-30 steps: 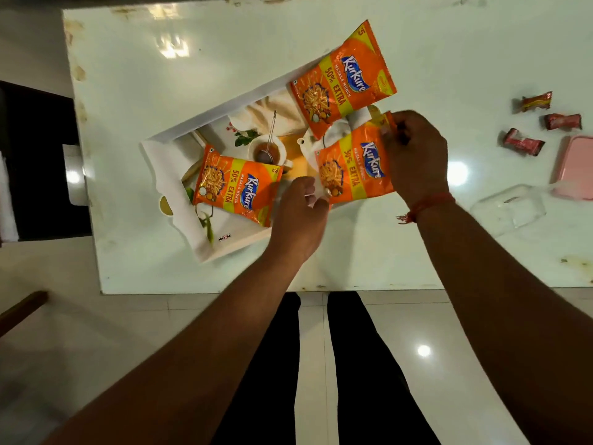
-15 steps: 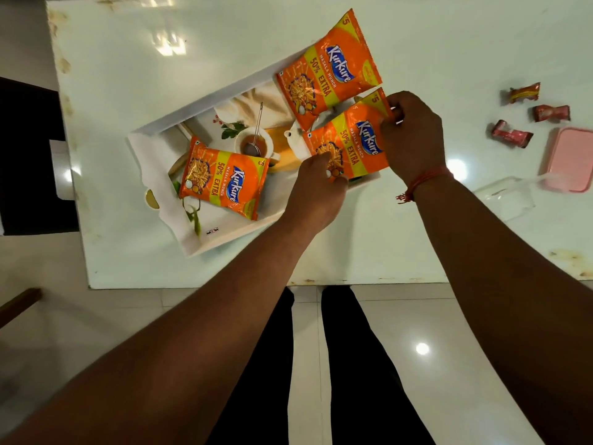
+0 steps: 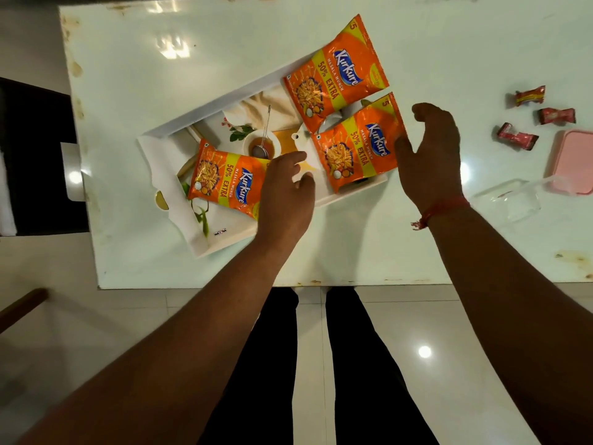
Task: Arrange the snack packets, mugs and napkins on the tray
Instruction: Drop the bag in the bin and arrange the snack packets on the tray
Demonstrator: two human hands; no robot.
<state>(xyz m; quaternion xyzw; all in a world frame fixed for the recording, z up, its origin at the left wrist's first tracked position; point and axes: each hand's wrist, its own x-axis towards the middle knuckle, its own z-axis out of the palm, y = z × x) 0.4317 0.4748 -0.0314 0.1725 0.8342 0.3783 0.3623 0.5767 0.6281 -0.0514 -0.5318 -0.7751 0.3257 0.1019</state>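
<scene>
A white printed tray (image 3: 205, 242) lies at an angle on the white table. Three orange snack packets rest on it: one at the left (image 3: 224, 181), one at the far right corner (image 3: 337, 72), one at the near right (image 3: 359, 146). My left hand (image 3: 285, 194) hovers over the tray's middle with fingers apart, holding nothing. My right hand (image 3: 430, 155) is open just right of the near right packet, its thumb at the packet's edge. A tea cup and teapot picture (image 3: 261, 144) shows on the tray floor between the packets. No real mug or napkin can be made out.
Three red wrapped candies (image 3: 516, 136) lie on the table at the right. A pink lid (image 3: 574, 162) and a clear plastic box (image 3: 507, 197) sit at the far right. A dark chair (image 3: 35, 155) stands left of the table.
Both hands have let go of the near right packet, which now lies on the tray. The left hand drew back toward the left packet; the right hand opened beside the packet.
</scene>
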